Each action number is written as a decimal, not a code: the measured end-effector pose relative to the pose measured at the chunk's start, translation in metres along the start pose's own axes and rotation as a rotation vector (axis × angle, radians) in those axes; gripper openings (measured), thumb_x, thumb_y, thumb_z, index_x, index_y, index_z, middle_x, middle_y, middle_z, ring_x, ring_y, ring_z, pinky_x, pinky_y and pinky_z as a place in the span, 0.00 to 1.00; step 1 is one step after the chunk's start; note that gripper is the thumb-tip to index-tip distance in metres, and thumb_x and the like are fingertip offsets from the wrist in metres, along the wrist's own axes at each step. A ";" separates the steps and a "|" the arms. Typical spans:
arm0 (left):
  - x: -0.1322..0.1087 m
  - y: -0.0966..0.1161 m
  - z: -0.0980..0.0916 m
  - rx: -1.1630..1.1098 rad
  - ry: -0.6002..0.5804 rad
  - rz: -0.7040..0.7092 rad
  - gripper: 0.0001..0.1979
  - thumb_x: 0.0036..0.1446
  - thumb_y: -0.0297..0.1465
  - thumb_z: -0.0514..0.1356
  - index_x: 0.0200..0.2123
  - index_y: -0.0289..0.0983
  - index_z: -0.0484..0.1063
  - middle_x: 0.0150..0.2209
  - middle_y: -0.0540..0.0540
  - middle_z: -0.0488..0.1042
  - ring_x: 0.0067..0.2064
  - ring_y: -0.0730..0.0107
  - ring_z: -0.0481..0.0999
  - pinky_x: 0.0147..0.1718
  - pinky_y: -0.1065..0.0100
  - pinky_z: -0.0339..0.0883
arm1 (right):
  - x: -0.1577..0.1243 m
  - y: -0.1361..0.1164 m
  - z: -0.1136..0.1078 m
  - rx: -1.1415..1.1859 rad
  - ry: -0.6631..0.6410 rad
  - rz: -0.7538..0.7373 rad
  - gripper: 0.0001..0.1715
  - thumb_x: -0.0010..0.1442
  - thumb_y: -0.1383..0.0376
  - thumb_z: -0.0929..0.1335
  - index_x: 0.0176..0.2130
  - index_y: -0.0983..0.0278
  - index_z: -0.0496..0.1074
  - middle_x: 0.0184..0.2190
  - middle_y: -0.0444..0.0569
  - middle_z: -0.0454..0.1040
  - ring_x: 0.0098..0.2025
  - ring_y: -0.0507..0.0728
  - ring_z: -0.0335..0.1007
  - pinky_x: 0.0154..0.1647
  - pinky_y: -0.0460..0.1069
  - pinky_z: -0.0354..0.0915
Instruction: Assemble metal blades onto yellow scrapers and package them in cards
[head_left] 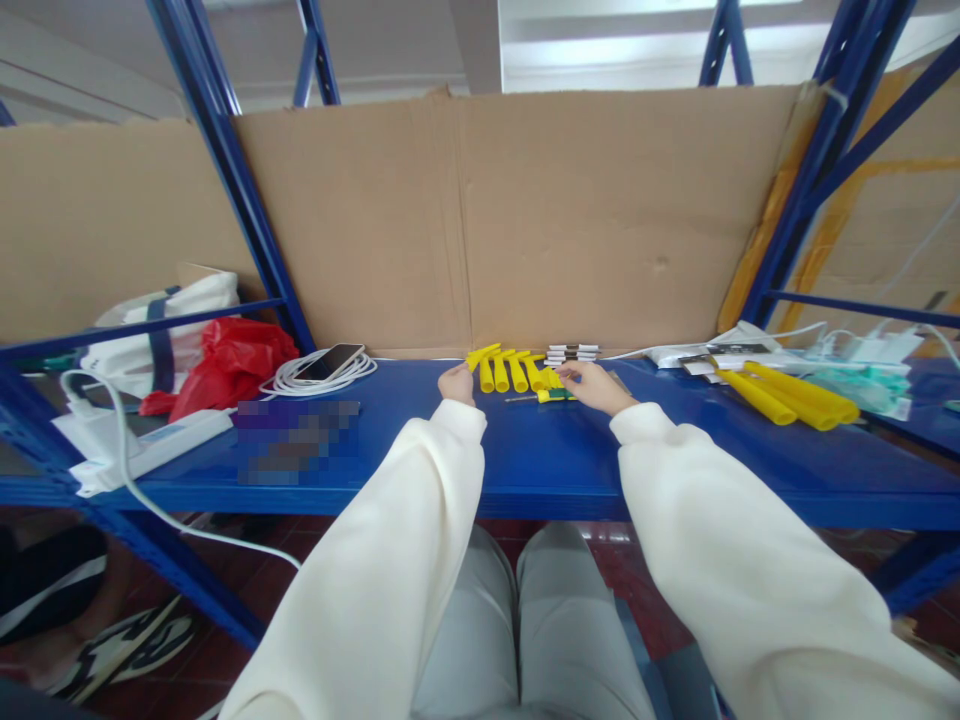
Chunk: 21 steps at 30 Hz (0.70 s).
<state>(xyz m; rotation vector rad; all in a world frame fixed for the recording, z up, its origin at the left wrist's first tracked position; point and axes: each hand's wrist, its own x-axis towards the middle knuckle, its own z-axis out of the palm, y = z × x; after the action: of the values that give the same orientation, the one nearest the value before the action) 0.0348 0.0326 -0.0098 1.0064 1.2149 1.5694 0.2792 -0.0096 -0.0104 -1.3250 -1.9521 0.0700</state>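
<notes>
A row of yellow plastic tube-like pieces (517, 373) with slanted tops stands on the blue shelf in front of me. My left hand (456, 385) is at the row's left end, fingers closed on the tip of a yellow piece (480, 356). At the right end, my right hand (596, 386) has thumb and fingers pinched at another yellow piece (552, 379), partly hidden by the fingertips. Just below it lies what looks like a screwdriver (556, 396), with a yellow-green handle and thin shaft pointing left. Small white-and-black bundles (572, 353) lie behind my right hand.
Larger yellow cone-shaped tubes (799, 395) lie to the right beside white packets. On the left are a phone (330, 362) on a coiled white cable (289, 385), a red plastic bag (232, 360) and a white power strip (176, 440). Cardboard (562, 220) walls the back.
</notes>
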 end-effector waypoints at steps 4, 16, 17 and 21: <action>-0.015 0.010 0.005 -0.053 0.243 -0.033 0.20 0.60 0.23 0.58 0.54 0.34 0.78 0.52 0.37 0.81 0.56 0.58 0.80 0.48 0.62 0.76 | 0.001 0.003 0.000 0.003 0.020 -0.015 0.16 0.60 0.74 0.67 0.44 0.63 0.82 0.45 0.53 0.84 0.49 0.60 0.81 0.56 0.55 0.73; -0.025 0.017 0.012 -0.457 0.097 -0.044 0.09 0.53 0.17 0.65 0.38 0.30 0.82 0.29 0.45 0.80 0.40 0.66 0.84 0.36 0.74 0.76 | 0.007 0.005 0.010 0.340 0.114 0.187 0.13 0.60 0.73 0.70 0.45 0.67 0.78 0.44 0.56 0.83 0.46 0.59 0.81 0.55 0.57 0.73; -0.026 0.017 0.013 -0.466 0.047 -0.055 0.08 0.52 0.16 0.65 0.36 0.30 0.81 0.28 0.46 0.80 0.39 0.67 0.83 0.35 0.74 0.76 | 0.008 0.004 0.010 0.406 0.130 0.232 0.13 0.60 0.73 0.70 0.46 0.67 0.77 0.44 0.56 0.83 0.45 0.58 0.81 0.54 0.56 0.74; -0.033 0.015 0.016 -0.342 -0.190 -0.090 0.07 0.51 0.17 0.68 0.34 0.30 0.82 0.34 0.41 0.83 0.42 0.65 0.84 0.39 0.71 0.79 | 0.006 -0.005 0.006 0.675 0.159 0.350 0.11 0.64 0.64 0.70 0.47 0.62 0.73 0.40 0.51 0.82 0.38 0.55 0.81 0.41 0.50 0.77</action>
<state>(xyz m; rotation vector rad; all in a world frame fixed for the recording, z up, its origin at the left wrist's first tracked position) 0.0570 0.0035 0.0054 0.8433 0.8166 1.5088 0.2702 -0.0047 -0.0087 -1.1409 -1.3589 0.7058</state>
